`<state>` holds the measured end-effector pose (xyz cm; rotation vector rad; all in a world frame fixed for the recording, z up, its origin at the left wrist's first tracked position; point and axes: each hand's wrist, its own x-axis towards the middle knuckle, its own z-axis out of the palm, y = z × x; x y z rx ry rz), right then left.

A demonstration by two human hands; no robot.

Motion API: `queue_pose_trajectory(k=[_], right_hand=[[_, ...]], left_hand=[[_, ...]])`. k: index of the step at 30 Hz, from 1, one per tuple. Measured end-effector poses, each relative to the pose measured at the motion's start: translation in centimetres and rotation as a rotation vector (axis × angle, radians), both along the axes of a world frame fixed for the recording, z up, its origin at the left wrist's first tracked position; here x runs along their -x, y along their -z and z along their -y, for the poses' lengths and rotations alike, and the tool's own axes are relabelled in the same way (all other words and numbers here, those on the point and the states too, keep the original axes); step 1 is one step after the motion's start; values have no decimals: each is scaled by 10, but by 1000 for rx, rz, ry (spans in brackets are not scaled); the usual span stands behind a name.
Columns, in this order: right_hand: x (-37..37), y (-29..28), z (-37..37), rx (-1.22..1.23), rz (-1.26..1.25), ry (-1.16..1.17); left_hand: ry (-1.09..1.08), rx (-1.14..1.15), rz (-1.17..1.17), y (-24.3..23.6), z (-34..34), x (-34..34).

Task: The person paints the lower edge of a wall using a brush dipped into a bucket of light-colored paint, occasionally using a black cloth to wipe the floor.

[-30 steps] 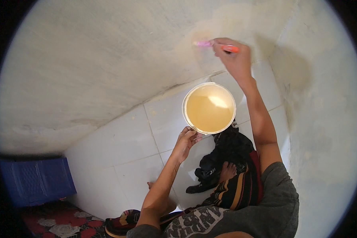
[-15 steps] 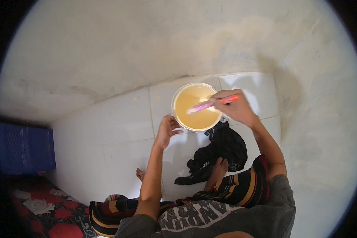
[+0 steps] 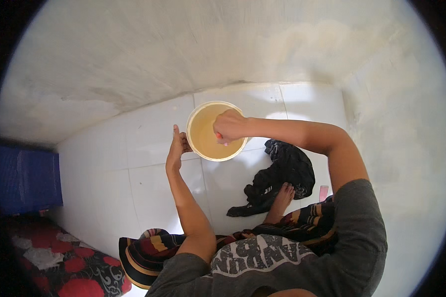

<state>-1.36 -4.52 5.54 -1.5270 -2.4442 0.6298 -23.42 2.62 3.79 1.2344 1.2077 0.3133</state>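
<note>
My right hand (image 3: 229,126) is closed on a brush with an orange handle (image 3: 218,136), over and inside a round white bucket (image 3: 199,147) of pale yellow paint; the brush's tip is hidden. At the bucket's left side is my left hand (image 3: 177,147), thumb pointing up and fingers curled against the outside, holding it. Below and right of the bucket, a crumpled black cloth (image 3: 290,171) lies on the white tiles beside my bare foot (image 3: 282,200).
Pale, patchy walls (image 3: 208,44) meet the tiled floor (image 3: 158,193) in a corner at right. At left are a blue plastic object (image 3: 27,178) and red-and-black floral bedding (image 3: 74,262). A small pink item (image 3: 323,193) is by my right arm.
My right hand left the wall and brought the brush down into the bucket. The bucket and my left hand have shifted left in view.
</note>
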Motion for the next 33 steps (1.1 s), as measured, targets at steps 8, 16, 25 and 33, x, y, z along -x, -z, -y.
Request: queue_pose_trajectory(k=[8, 16, 25, 33], right_hand=[[32, 21, -5, 0, 87, 100], [25, -17, 21, -40, -626, 375], [3, 6, 25, 510, -1362, 721], [0, 21, 27, 681, -1636, 804]], left_hand=[[-116, -150, -36, 9, -11, 14], [-185, -212, -101, 7, -30, 49], [7, -151, -431, -1, -54, 80], [643, -2018, -1105, -224, -157, 121]])
